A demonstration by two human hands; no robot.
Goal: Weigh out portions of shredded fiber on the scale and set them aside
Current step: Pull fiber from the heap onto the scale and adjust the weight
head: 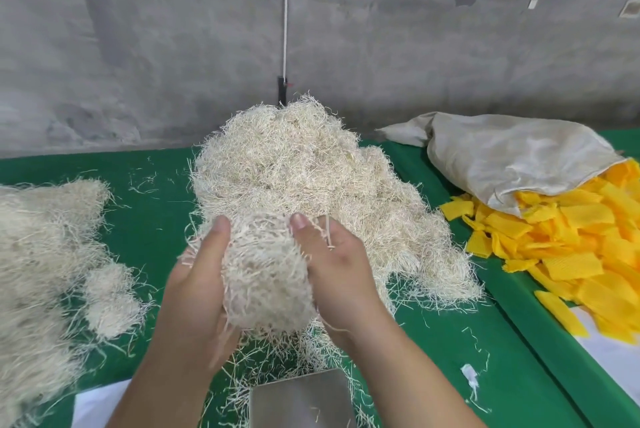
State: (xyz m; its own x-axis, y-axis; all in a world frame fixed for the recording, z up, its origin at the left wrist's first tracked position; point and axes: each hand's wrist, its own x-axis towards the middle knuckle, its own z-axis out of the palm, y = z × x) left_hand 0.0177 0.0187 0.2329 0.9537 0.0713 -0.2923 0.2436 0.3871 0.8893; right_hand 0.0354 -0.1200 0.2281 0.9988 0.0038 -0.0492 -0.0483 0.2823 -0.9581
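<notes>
Fiber wad, cupped between left hand and right hand, judged due for lowering onto near scale.

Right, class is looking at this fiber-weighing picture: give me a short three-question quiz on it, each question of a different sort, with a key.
1. True or false: both hands hold one clump of fiber between them, the left hand on one side and the right hand on the other.
2. Multiple choice: the steel scale pan lies A) below the hands, near the bottom edge; B) under the cloth sack; C) on the big pile.
3. Fill in: the pieces spilling from the sack are ___ in colour.

Key: 1 true; 2 A; 3 yellow.
</notes>
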